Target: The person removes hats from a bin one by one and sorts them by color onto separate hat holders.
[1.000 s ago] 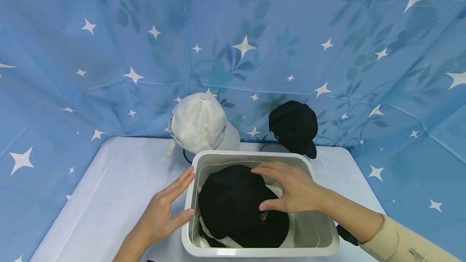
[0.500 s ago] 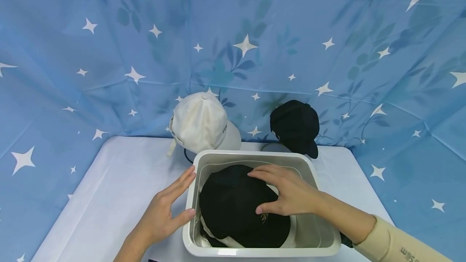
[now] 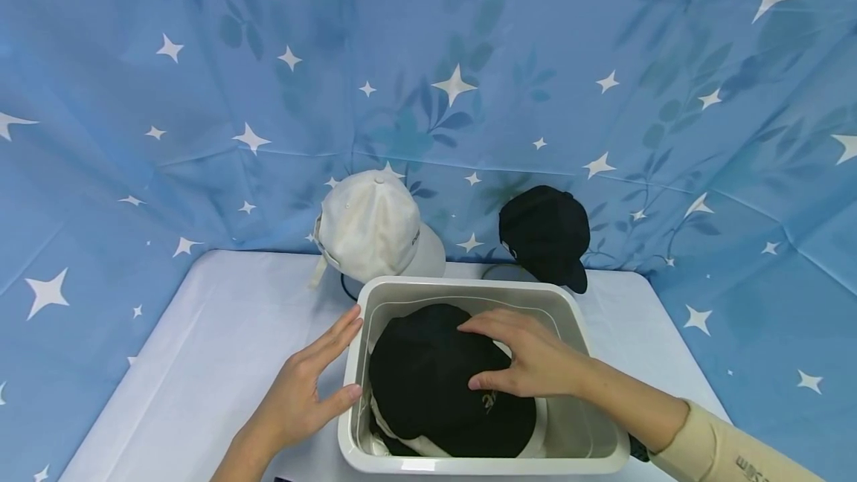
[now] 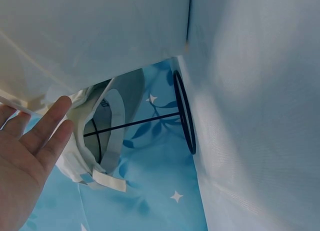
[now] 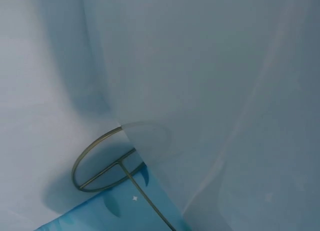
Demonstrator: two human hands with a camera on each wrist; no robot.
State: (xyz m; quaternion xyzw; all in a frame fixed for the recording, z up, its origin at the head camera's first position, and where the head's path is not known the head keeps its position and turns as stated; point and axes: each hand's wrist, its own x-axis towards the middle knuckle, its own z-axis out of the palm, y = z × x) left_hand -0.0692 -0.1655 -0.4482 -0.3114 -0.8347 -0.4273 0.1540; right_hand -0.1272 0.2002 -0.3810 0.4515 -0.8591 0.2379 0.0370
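In the head view, a black cap (image 3: 428,370) with small lettering lies in a light grey plastic bin (image 3: 469,466), on top of something pale, mostly hidden. My left hand (image 3: 297,389) touches the bin's left rim with straight, spread fingers. In the left wrist view, that hand (image 4: 30,161) reaches up along the outer wall. My right hand (image 3: 525,355) hovers over or lightly touches the black cap, thumb and fingers apart; contact is hard to tell. The right wrist view does not show this hand.
Behind the bin, a white cap (image 3: 368,225) hangs on a black wire stand (image 4: 185,113). Further right, another black cap (image 3: 545,233) sits high; a thin metal stand (image 5: 100,183) shows in the right wrist view. A white-covered table (image 3: 221,318) meets a blue starry curtain (image 3: 268,95).
My right hand has shifted slightly left over the black cap. My left hand stays at the bin's rim. The whole scene drifts slightly right in view.
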